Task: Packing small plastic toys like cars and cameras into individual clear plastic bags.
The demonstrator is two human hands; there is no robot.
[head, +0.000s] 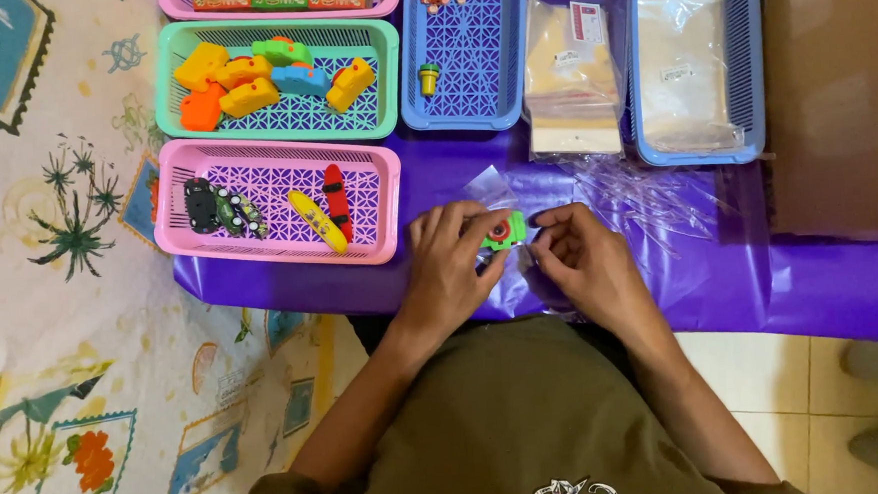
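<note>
My left hand [450,261] pinches a small green toy car [506,230] with a red wheel, held just above the purple sheet [721,282]. My right hand [588,259] is beside it, fingers curled around a small clear plastic bag [530,272] that lies crumpled under both hands. The car sits at the bag's upper edge, between my two thumbs. Whether any part of it is inside the bag is unclear.
A pink basket [387,205] with toy car parts sits left of my hands. A green basket [177,125] holds coloured car bodies. Blue baskets [510,73] hold small pieces and packets [572,70]. Loose clear bags [647,196] lie at the right. A cardboard box [837,96] stands far right.
</note>
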